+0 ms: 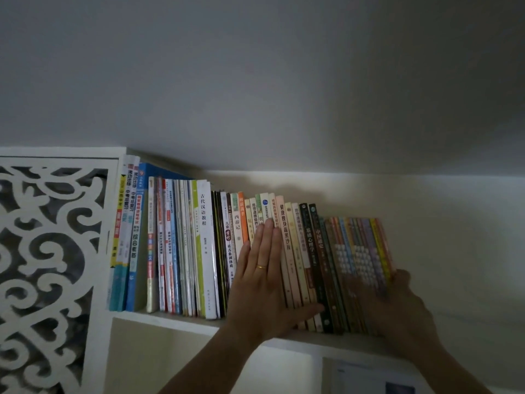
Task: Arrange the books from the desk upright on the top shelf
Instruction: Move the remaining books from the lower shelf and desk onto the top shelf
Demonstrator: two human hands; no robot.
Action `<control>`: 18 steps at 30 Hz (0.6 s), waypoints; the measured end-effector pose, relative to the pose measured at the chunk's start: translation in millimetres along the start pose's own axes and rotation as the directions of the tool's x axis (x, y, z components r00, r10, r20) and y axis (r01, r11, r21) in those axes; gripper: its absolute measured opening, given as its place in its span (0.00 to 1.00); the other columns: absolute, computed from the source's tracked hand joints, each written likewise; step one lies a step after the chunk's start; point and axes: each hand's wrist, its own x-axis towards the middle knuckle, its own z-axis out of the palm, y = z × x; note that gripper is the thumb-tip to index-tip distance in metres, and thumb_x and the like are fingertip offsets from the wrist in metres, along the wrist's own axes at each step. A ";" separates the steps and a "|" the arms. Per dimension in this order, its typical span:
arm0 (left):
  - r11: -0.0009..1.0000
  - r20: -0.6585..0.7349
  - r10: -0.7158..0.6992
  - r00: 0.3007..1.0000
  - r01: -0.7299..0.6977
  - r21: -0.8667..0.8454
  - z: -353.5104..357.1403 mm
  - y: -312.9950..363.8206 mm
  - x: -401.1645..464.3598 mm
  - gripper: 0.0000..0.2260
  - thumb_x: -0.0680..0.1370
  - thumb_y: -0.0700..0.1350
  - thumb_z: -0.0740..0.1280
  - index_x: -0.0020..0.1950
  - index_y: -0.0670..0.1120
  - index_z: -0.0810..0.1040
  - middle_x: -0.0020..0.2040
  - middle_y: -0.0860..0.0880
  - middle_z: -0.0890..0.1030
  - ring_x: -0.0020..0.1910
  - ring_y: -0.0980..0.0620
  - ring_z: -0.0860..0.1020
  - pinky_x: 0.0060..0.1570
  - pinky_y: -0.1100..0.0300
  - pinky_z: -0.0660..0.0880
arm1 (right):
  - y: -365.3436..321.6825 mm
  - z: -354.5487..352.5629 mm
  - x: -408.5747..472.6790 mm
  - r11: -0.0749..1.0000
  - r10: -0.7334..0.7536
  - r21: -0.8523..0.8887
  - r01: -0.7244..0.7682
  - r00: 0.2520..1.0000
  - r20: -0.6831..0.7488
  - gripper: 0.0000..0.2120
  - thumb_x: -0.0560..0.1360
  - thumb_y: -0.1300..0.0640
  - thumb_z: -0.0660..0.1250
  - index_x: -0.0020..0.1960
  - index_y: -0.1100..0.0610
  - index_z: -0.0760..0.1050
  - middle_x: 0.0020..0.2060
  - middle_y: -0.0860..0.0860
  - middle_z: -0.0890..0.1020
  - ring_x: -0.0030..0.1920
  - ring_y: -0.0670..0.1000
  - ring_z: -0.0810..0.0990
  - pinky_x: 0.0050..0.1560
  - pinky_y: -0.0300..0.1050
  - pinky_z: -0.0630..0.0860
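A long row of books (204, 245) stands upright on the white top shelf (170, 321), leaning slightly. My left hand (262, 280) lies flat with straight fingers against the spines in the middle of the row, its thumb stretched right along the spines' lower ends. My right hand (397, 305) grips the right end of the row, a set of thin colourful books (358, 260), with fingers curled round their outer side. Two dark-spined books (312, 251) stand between my hands.
A white carved lattice panel (48, 265) closes the shelf unit on the left. The wall (454, 237) runs behind and to the right of the books, with bare shelf beyond my right hand. A lower compartment (170, 362) opens below the shelf board.
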 end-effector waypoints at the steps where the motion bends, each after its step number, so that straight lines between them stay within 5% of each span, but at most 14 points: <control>1: 1.000 -0.005 0.006 1.000 -0.006 -0.010 0.1 -3.6 0.9 0.59 0.70 0.82 0.57 0.83 0.39 0.48 0.84 0.42 0.44 0.84 0.44 0.43 0.81 0.41 0.50 | -6.8 5.4 -0.9 1.000 -0.011 0.003 0.011 1.000 -0.025 0.38 0.71 0.26 0.64 0.60 0.56 0.59 0.50 0.58 0.77 0.44 0.58 0.75 0.47 0.50 0.72; 9: 1.000 -0.002 0.002 1.000 -0.002 -0.026 -6.9 -0.8 -2.9 0.56 0.71 0.80 0.56 0.84 0.40 0.47 0.84 0.43 0.43 0.83 0.45 0.42 0.81 0.43 0.49 | -13.3 6.5 -6.9 0.998 -0.070 -0.007 0.069 0.996 -0.060 0.36 0.71 0.24 0.61 0.54 0.56 0.59 0.45 0.57 0.77 0.42 0.58 0.76 0.44 0.49 0.70; 13: 0.994 -0.015 0.014 1.000 -0.015 -0.107 -14.1 -2.6 -10.8 0.45 0.80 0.73 0.54 0.84 0.44 0.45 0.85 0.47 0.42 0.83 0.48 0.41 0.81 0.43 0.51 | -12.4 5.0 -12.4 0.999 -0.009 0.032 0.010 1.000 -0.027 0.46 0.61 0.20 0.58 0.56 0.60 0.59 0.50 0.60 0.77 0.47 0.59 0.76 0.49 0.51 0.72; 16: 0.963 -0.130 -0.069 0.989 0.032 -0.267 -24.9 -11.3 -9.0 0.29 0.86 0.61 0.53 0.83 0.50 0.58 0.83 0.49 0.56 0.82 0.50 0.56 0.74 0.45 0.69 | -13.0 8.6 -6.0 0.979 -0.184 -0.127 0.157 0.954 -0.236 0.59 0.59 0.12 0.50 0.64 0.63 0.64 0.56 0.62 0.77 0.54 0.64 0.79 0.57 0.59 0.78; 18: 0.904 -0.238 -0.250 0.938 0.139 -0.404 -32.4 -15.5 -0.8 0.22 0.86 0.58 0.58 0.79 0.53 0.65 0.74 0.51 0.66 0.68 0.54 0.73 0.57 0.56 0.81 | -28.5 14.9 -8.4 0.916 -0.390 -0.237 0.322 0.852 -0.349 0.57 0.63 0.16 0.56 0.73 0.61 0.62 0.64 0.65 0.74 0.64 0.67 0.75 0.65 0.63 0.74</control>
